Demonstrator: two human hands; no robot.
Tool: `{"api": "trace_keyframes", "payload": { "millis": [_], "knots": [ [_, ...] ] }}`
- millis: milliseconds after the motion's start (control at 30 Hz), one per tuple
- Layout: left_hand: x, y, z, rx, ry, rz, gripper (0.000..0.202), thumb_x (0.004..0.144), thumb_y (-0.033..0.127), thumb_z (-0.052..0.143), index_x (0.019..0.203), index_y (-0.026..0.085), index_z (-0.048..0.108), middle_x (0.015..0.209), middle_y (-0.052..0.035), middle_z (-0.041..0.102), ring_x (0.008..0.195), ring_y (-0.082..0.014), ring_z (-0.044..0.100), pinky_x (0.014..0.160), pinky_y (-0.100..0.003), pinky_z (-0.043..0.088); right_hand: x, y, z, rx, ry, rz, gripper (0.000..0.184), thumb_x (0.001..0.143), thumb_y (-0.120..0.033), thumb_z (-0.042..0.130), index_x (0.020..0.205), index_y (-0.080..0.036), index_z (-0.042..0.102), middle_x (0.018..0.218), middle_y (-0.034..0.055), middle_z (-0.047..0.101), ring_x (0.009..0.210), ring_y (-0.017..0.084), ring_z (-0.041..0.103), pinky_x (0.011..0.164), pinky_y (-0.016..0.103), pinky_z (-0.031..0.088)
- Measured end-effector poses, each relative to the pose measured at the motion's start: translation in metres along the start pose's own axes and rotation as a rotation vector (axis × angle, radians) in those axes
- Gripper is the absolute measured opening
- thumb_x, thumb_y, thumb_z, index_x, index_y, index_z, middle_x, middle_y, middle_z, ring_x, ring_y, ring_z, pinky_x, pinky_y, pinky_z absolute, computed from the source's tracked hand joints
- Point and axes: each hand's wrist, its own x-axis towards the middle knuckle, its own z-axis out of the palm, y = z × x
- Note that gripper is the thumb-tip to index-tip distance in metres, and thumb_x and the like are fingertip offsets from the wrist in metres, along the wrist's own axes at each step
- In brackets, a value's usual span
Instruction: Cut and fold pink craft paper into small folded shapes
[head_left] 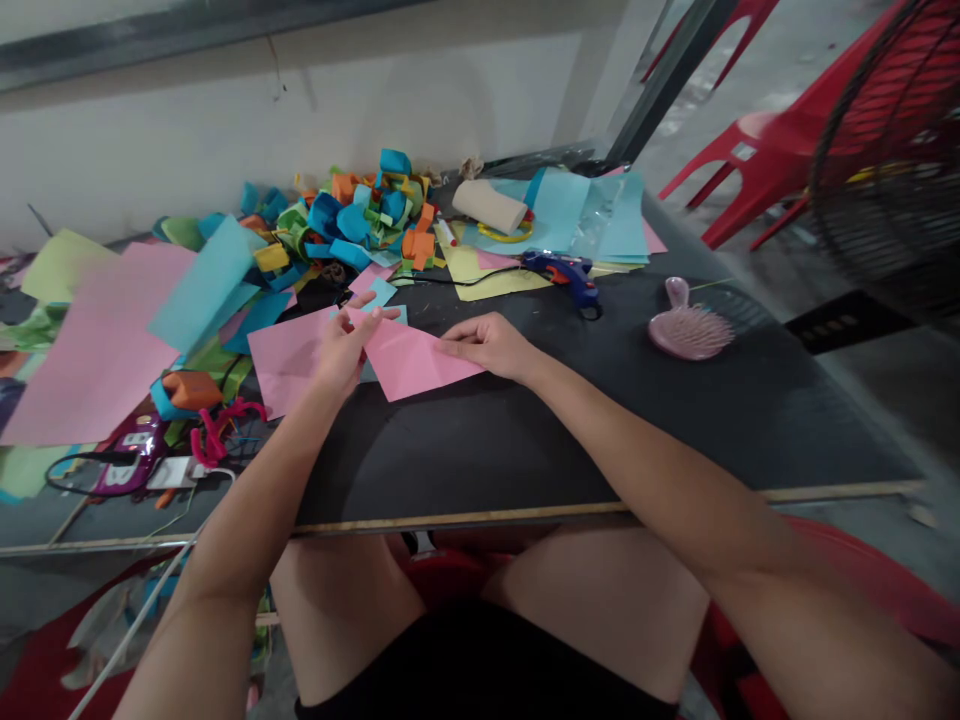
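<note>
Between my two hands is a pink sheet of paper, tilted over the dark tabletop, with faint creases across it. My left hand pinches its upper left corner, the thumb on top and some fingers spread beyond the edge. At the right edge, my right hand grips the same sheet between thumb and fingers. A second pink sheet lies flat under and beside my left hand. Small light blue paper pieces lie just behind the hands.
Folded coloured paper shapes are heaped at the back. A blue glue gun and a pink hairbrush lie to the right. At left are loose sheets and a purple device with cables. A fan stands beyond the table.
</note>
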Motion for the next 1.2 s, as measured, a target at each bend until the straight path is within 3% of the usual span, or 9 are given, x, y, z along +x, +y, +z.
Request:
{"api": "trace_keyframes", "payload": {
  "millis": [100,200,300,433,600,733,900,1100,1200],
  "knots": [
    [-0.002,-0.001,0.003,0.022,-0.020,-0.082,0.044,0.059,0.041,0.085,0.090,0.017,0.065,0.079,-0.0047,0.071,0.066,-0.0145,0.065,0.057,-0.024,0.051,0.000,-0.003,0.002,0.011,0.123,-0.077,0.032,0.069,-0.049,0.076,0.078,-0.018,0.076,0.073,0.0023,0.072,0.063,0.012,0.059,0.060,0.026,0.045],
    [-0.004,-0.003,0.007,0.027,-0.028,-0.103,0.040,0.054,0.040,0.087,0.076,0.016,0.064,0.072,-0.0027,0.068,0.061,-0.0121,0.062,0.055,-0.023,0.049,-0.001,-0.005,0.003,0.042,-0.006,-0.003,0.032,0.068,-0.048,0.077,0.074,-0.017,0.075,0.068,0.0014,0.070,0.060,0.011,0.059,0.058,0.025,0.046],
    [-0.007,-0.004,0.010,0.046,-0.086,-0.090,0.042,0.053,0.042,0.087,0.077,0.016,0.065,0.073,-0.0024,0.069,0.063,-0.0131,0.063,0.059,-0.025,0.052,-0.001,-0.005,0.005,0.137,-0.151,0.089,0.035,0.067,-0.051,0.076,0.077,-0.017,0.076,0.066,0.0012,0.070,0.058,0.011,0.060,0.057,0.025,0.049],
    [-0.010,-0.005,0.014,0.109,-0.059,-0.014,0.042,0.056,0.046,0.085,0.077,0.017,0.064,0.071,-0.0013,0.068,0.061,-0.0132,0.063,0.058,-0.026,0.052,0.000,-0.001,0.013,0.178,-0.078,0.073,0.033,0.063,-0.048,0.080,0.073,-0.017,0.074,0.064,0.0010,0.069,0.056,0.012,0.060,0.058,0.027,0.052],
    [-0.006,-0.007,0.010,0.184,0.026,0.000,0.045,0.063,0.046,0.082,0.095,0.018,0.064,0.083,-0.0061,0.071,0.072,-0.0180,0.067,0.062,-0.028,0.052,0.004,0.009,0.019,0.087,0.113,-0.005,0.030,0.064,-0.047,0.078,0.069,-0.017,0.072,0.062,0.0003,0.066,0.055,0.012,0.055,0.054,0.026,0.046],
    [-0.003,-0.012,0.006,0.341,0.163,0.203,0.057,0.063,0.033,0.083,0.112,0.019,0.059,0.105,-0.0091,0.068,0.091,-0.0189,0.066,0.073,-0.027,0.052,0.005,0.014,0.023,0.143,0.123,-0.056,0.030,0.071,-0.047,0.073,0.076,-0.018,0.071,0.071,0.0013,0.068,0.061,0.013,0.058,0.059,0.027,0.047],
    [-0.009,-0.012,0.012,0.294,0.063,0.121,0.058,0.071,0.038,0.077,0.120,0.016,0.055,0.073,-0.0013,0.065,0.064,-0.0153,0.063,0.060,-0.026,0.049,0.006,0.014,0.024,0.154,0.100,-0.071,0.027,0.068,-0.043,0.074,0.078,-0.019,0.070,0.077,0.0016,0.070,0.068,0.014,0.061,0.070,0.030,0.049],
    [-0.011,-0.008,0.017,0.261,0.087,0.226,0.062,0.060,0.032,0.085,0.115,0.020,0.058,0.120,-0.0100,0.065,0.112,-0.0247,0.062,0.087,-0.033,0.053,0.007,0.012,0.025,0.192,0.204,-0.075,0.022,0.068,-0.040,0.071,0.074,-0.019,0.065,0.072,0.0005,0.067,0.067,0.014,0.059,0.068,0.029,0.046],
    [-0.011,-0.007,0.016,0.154,0.029,0.055,0.056,0.060,0.039,0.085,0.106,0.017,0.063,0.111,-0.0119,0.069,0.105,-0.0264,0.065,0.086,-0.037,0.054,0.006,0.010,0.025,0.212,0.212,-0.106,0.022,0.068,-0.039,0.071,0.072,-0.019,0.063,0.068,-0.0012,0.063,0.064,0.012,0.056,0.065,0.027,0.044]
  ]
}}
